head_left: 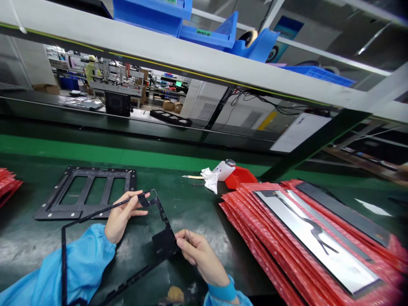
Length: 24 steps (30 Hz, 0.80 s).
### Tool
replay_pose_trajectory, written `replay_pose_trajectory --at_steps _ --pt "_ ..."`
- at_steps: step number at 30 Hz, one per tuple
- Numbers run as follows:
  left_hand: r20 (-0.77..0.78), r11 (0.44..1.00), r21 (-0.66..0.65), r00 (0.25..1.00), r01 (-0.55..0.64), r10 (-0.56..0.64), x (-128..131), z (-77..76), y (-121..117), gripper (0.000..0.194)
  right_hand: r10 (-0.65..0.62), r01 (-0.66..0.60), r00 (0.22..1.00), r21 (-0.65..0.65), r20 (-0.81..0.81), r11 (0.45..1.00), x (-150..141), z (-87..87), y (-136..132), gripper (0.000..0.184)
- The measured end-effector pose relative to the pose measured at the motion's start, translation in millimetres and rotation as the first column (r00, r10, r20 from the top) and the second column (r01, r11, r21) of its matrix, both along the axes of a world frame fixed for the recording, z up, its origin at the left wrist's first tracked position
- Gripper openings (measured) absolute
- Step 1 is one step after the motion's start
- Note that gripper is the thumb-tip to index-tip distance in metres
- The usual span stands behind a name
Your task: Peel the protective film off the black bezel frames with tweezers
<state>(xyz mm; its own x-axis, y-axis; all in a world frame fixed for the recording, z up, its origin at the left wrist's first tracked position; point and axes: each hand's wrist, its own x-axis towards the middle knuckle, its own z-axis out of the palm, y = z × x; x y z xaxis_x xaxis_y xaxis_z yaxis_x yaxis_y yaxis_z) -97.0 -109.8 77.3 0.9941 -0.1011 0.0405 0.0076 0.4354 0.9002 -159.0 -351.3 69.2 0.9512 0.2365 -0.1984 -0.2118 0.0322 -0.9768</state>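
Note:
A thin black rectangular frame (161, 216) is held above the dark green bench. My left hand (123, 216) pinches its far rail near the top corner, fingers closed on it. My right hand (199, 253) grips the frame's wider tab at the near right corner, with a thin pointed tool between the fingers. Both arms wear light blue sleeves. Beyond my left hand a black fixture plate (92, 191) with three long openings lies flat on the bench.
A fanned stack of red bags (255, 221) carries a long silver panel (321, 238) and a black strip (344, 212) at right. A white bottle (225, 169), a crumpled cloth and a red tray (240, 176) sit behind. More red bags (8, 180) lie far left. A conveyor runs beyond.

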Motion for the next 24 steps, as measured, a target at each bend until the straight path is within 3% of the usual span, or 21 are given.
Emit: replay_pose_trajectory --at_steps 11,14,16,20,22,24 --pt "-0.012 0.997 0.073 1.000 -0.026 0.027 -1.9 4.6 -2.1 0.047 -0.024 0.028 0.998 0.083 -0.054 0.996 -0.1 -1.9 5.3 0.044" --pt "0.000 0.989 0.143 1.000 0.030 -0.030 -5.3 5.8 -1.9 0.052 -0.071 0.081 0.994 0.124 -0.084 0.989 -5.1 3.8 5.3 0.048" --pt "0.004 0.970 0.198 0.990 0.139 -0.142 -6.7 1.2 -1.9 0.063 -0.122 0.133 0.989 0.144 -0.084 0.981 -10.4 12.6 -2.2 0.050" --pt "-0.020 0.891 0.330 0.946 0.312 -0.324 -5.9 -28.0 -5.0 0.060 -0.320 0.323 0.946 0.109 -0.046 0.940 -28.0 41.9 -47.7 0.047" --pt "-0.013 0.840 0.426 0.931 0.335 -0.365 -7.5 -47.0 -8.8 0.051 -0.485 0.483 0.875 0.086 0.003 0.871 -40.4 59.8 -83.8 0.045" --pt "0.063 0.810 0.525 0.936 0.263 -0.346 -12.2 -62.6 -14.3 0.044 -0.639 0.634 0.766 0.087 0.071 0.769 -51.6 77.8 -124.1 0.046"
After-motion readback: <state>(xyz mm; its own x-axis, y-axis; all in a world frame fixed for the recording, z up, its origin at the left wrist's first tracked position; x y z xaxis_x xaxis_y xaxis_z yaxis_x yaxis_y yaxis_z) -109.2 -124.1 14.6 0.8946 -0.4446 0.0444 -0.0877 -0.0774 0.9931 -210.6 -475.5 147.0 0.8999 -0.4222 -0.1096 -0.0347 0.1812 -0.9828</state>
